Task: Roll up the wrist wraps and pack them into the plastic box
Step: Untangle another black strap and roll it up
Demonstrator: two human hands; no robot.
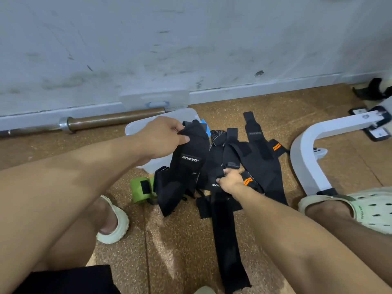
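A heap of several black wrist wraps (pixel 257 164) lies on the brown floor, some with orange stripes. My left hand (pixel 163 135) is shut on the top end of one black wrist wrap (pixel 189 164), lifted so that it hangs down over the heap's left side. My right hand (pixel 230 180) pinches another black wrap (pixel 226 236), whose long tail runs toward me on the floor. The clear plastic box (pixel 184 115) sits behind my left hand, partly hidden by it. Left of the heap rests a rolled green wrap (pixel 139 188).
The box's clear lid (pixel 154 99) leans on the white wall. A barbell (pixel 101 120) lies along the wall at left. A white bench frame (pixel 307 155) curves at right, with a phone (pixel 320 151) on the floor by it. My sandalled feet (pixel 112 223) flank the heap.
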